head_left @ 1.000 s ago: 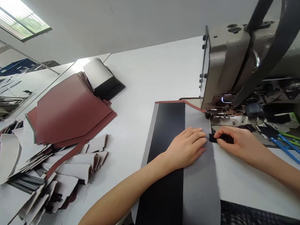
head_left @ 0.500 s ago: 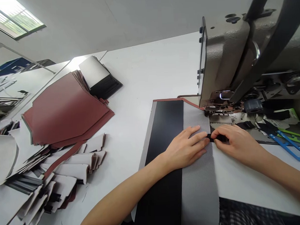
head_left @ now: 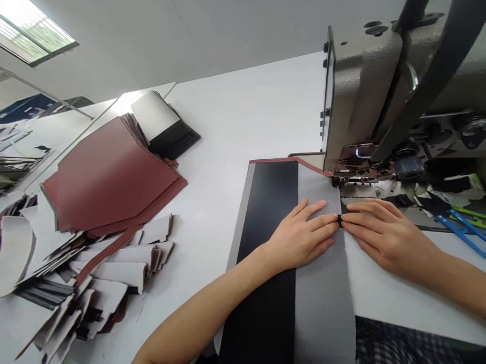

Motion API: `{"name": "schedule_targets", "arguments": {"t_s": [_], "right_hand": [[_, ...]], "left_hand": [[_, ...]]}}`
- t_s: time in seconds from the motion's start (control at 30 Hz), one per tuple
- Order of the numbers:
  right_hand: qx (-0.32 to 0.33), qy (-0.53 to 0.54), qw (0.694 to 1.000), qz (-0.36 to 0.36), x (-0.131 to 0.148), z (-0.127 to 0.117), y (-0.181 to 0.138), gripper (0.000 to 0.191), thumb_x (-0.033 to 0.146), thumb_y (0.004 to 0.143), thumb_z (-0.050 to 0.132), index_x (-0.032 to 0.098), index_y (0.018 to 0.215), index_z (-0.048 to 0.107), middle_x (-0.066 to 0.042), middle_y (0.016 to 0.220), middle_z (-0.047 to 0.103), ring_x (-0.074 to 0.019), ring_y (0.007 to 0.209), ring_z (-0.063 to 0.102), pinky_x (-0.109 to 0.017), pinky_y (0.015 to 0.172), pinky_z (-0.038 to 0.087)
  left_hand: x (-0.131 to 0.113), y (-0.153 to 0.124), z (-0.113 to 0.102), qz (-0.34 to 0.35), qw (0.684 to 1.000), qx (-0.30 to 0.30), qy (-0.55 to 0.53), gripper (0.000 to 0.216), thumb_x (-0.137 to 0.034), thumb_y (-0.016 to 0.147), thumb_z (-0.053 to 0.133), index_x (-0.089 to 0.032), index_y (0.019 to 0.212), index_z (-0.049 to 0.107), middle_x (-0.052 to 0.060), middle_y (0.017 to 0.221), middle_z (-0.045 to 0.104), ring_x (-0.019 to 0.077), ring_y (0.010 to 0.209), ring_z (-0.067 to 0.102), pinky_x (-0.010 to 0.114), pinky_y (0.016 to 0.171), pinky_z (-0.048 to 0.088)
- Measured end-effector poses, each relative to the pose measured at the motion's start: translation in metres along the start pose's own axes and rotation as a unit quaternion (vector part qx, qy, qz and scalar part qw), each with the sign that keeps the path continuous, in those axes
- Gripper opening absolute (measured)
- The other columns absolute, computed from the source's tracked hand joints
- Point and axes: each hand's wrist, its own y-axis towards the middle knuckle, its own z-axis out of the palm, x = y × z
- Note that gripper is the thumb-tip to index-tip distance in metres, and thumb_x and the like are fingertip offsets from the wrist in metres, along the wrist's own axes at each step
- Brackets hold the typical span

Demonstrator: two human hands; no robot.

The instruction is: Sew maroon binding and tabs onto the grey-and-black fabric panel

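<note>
My left hand [head_left: 305,233] lies flat, fingers spread, on the grey woven fabric [head_left: 323,307] of a long panel. Beside the grey runs a smooth black strip [head_left: 264,213], and a reddish-brown binding [head_left: 274,160] edges the far end. That end reaches under the presser foot [head_left: 335,182] of a sewing machine. At the panel's right edge, my right hand [head_left: 384,232] rests with its fingers stretched out flat over a small black strip [head_left: 340,220]. Only a short bit of this strip shows between the fingertips of both hands; my right thumb is hidden.
The sewing machine [head_left: 360,91] stands at the right. Blue-handled scissors [head_left: 468,231] and a green-handled tool [head_left: 478,220] lie beside its base. Reddish-brown panels [head_left: 113,171], a stack of black-and-white pieces [head_left: 157,118] and loose cut pieces [head_left: 118,273] lie at the left.
My right hand has gone from pinching the small black strip to lying flat over it, fingers extended. The left hand and the panel have hardly moved.
</note>
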Motion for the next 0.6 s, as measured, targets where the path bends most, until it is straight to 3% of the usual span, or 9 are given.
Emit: {"name": "schedule_targets", "arguments": {"t_s": [0.2,0.6], "right_hand": [[-0.003,0.007,1.0,-0.006,-0.014,0.01,-0.006,0.027,0.007,0.095,0.055,0.015,0.118,0.066,-0.008,0.118,0.07,-0.0265,0.119,0.058,-0.048,0.109,0.043],[0.02,-0.048,0.998,0.039,-0.034,0.015,0.015,0.029,0.01,0.095,0.051,0.017,0.117,0.069,-0.008,0.116,0.069,-0.0273,0.114,0.06,-0.045,0.1,0.048]], "left_hand": [[0.005,0.002,0.002,0.001,1.0,-0.003,-0.013,0.032,-0.034,0.104,0.046,-0.019,0.123,0.067,0.006,0.135,0.066,0.0285,0.14,0.049,0.052,0.119,0.038],[0.038,0.026,0.006,-0.016,0.999,-0.001,-0.03,0.035,-0.035,0.104,0.044,-0.019,0.127,0.064,0.007,0.136,0.065,0.0265,0.14,0.049,0.051,0.119,0.038]]}}
